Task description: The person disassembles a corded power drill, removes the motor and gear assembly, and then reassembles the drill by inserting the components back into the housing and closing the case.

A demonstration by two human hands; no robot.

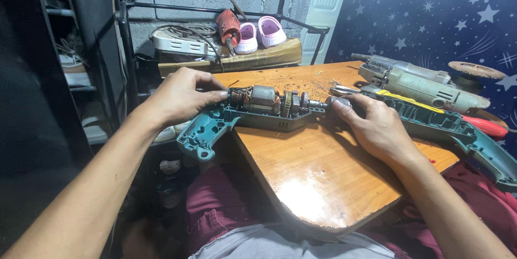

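1. Pinching the motor armature at its rear end with left hand fingers, closed around it.
2. Gripping the chuck end with right hand, fingers curled, possibly clamped.
3. Seating armature into teal drill housing half lying on table.
4. Needing level, aligned pressing next.

Bare forearms, no sleeves; maroon shorts; grey shirt hem at bottom edge.
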